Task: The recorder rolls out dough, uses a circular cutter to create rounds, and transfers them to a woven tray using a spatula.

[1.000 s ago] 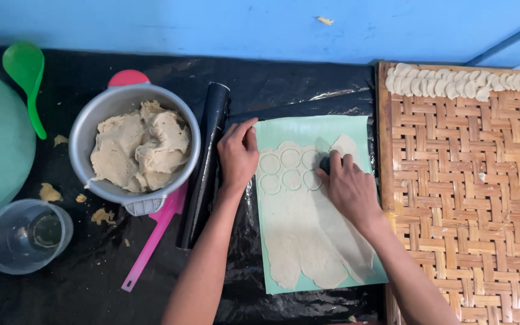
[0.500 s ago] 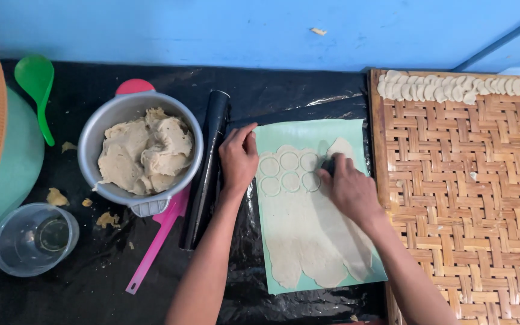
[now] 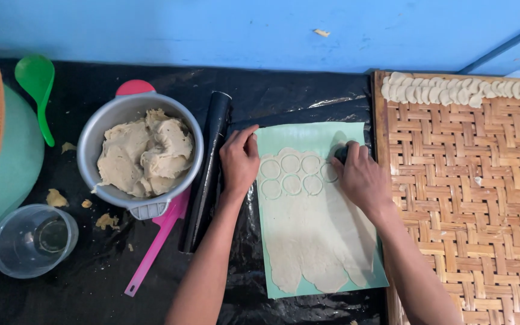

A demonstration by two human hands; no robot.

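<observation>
Taking the grey metal bowl (image 3: pixel 141 153) of lumpy dough as the landmark: far to its left stands a large green container (image 3: pixel 8 165) with an orange woven rim, and a green plastic spoon (image 3: pixel 38 90) leans against it. Below and left of the bowl sits a clear plastic cup (image 3: pixel 33 239), with dough crumbs (image 3: pixel 57 198) scattered between cup and bowl on the black-covered surface (image 3: pixel 91 289). A pink spatula (image 3: pixel 154 244) sticks out from under the bowl, its handle running down and left. Just right of the bowl, touching its rim, lies a black rolling pin (image 3: pixel 207 171), nearly upright in the view.

Right of the pin, the left hand (image 3: pixel 239 161) lies flat with its fingers pressing the left edge of a pale green mat (image 3: pixel 308 135); its grip is open and holds nothing. On the mat, well right of the bowl, lies the rolled dough sheet (image 3: pixel 317 235), with a cluster of round cuts (image 3: pixel 291 173) stamped in two rows across its upper part. The right hand (image 3: pixel 362 180) bears down on the sheet's upper right corner, its grip closed over a small dark round cutter (image 3: pixel 341 153), mostly hidden under the fingers.

Farthest right of the bowl is a woven bamboo tray (image 3: pixel 470 210), its edge just beside the mat. A row of cut dough rounds (image 3: pixel 458 90) overlaps along the tray's top edge.
</observation>
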